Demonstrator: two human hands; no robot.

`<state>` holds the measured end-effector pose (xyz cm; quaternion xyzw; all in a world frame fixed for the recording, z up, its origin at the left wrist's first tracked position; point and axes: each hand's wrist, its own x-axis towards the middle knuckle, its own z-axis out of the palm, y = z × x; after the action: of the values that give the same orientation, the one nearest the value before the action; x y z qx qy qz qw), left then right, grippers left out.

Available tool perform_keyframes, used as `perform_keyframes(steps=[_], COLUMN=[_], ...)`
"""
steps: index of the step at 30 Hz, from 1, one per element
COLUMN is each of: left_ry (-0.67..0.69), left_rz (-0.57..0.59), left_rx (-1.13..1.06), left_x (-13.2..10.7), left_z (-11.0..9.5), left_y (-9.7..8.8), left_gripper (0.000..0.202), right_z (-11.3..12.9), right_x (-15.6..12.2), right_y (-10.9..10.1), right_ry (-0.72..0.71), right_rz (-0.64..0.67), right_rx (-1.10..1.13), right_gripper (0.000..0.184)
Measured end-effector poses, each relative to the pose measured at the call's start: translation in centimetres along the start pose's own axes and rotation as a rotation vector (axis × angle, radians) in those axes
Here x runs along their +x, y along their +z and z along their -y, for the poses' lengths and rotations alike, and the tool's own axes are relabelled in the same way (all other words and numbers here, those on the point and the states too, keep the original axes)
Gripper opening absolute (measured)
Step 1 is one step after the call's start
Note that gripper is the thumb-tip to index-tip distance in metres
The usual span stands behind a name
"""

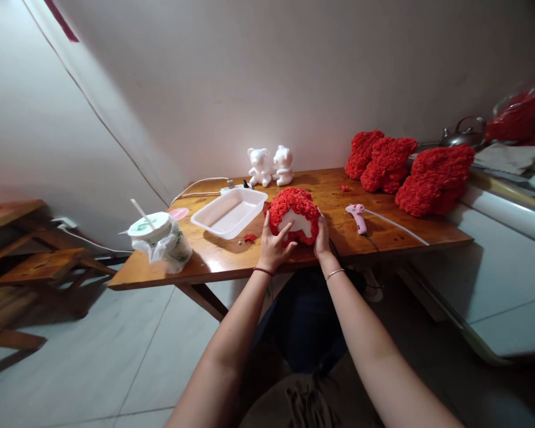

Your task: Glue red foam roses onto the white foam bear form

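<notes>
Between my two hands is a rose bear (295, 201), its white foam bare on the side facing me and red foam roses around it. My left hand (274, 242) grips its left side, with fingers lying over the white patch. Against its right side my right hand (321, 236) is pressed, the fingers partly hidden behind the roses. To the right on the table lies a pink glue gun (356, 217) with a clear glue stick (396, 224) sticking out of its back. A translucent plastic tray (229, 213) sits to the left, with a loose red rose (250, 238) near it.
Two white foam bears (259, 166) stand by the wall near a power strip (236, 188). Several rose-covered red bears (436, 178) fill the table's right end. A lidded cup (156, 235) with a straw, in a plastic bag, stands at the left edge. A kettle (463, 135) is farther right.
</notes>
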<state>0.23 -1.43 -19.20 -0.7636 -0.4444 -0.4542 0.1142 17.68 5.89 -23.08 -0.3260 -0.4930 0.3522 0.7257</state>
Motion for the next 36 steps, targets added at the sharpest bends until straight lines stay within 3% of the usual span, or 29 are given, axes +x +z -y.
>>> perform_keyframes(steps=[4,9,14,24,36], left_ry=[-0.014,-0.041,-0.026,-0.036,-0.027], left_rz=[0.026,0.038,0.02,0.012,0.001], left_rx=[0.017,0.025,0.005,-0.01,0.007], left_x=[0.3,0.2,0.1,0.3,0.4], left_z=[-0.3,-0.1,0.2,0.1,0.1], left_y=[-0.1,0.2,0.3,0.2,0.5], left_gripper=[0.061,0.069,0.072,0.07,0.059], right_z=[1.1,2.7,2.7,2.1,1.5], right_x=[-0.3,-1.2,-1.2,-0.9,-0.6], right_y=[0.1,0.6,0.9,0.8,0.8], right_ry=[0.003,-0.129,-0.228,-0.234,-0.107], right_rz=[-0.06,-0.095,-0.114,-0.164,-0.242], right_rx=[-0.091,-0.282,-0.369,-0.338,-0.26], right_gripper=[0.067,0.073,0.078,0.072,0.077])
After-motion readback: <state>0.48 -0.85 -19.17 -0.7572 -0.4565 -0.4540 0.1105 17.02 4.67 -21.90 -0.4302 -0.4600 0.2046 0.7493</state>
